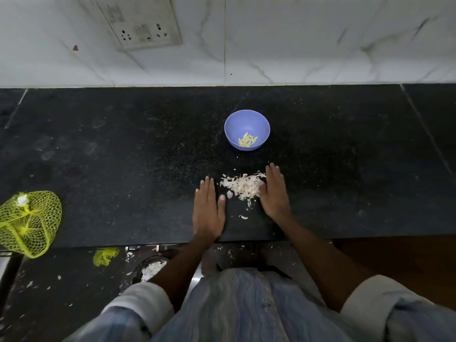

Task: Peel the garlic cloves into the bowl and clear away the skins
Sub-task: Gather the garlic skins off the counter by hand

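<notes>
Over at nine o'clock on the dark counter [123, 144] sits a yellow net bag [27, 223], with what looks like a bit of garlic in its top. Nearer the middle, the left hand [208, 213] lies flat on the stone, fingers straight and holding nothing, just to the nine o'clock side of the garlic skins [243, 186]. The skins are heaped between the two hands, with a few stray flakes at six o'clock of the pile. The right hand [274, 191] is also flat, its edge touching the heap's three o'clock side. At twelve o'clock stands the blue bowl [246, 119] with the peeled cloves [247, 140] inside. Peeling looks done; this seems to be the gathering of skins. Next the hands should close in together, scoop the heap and catch the strays.
</notes>
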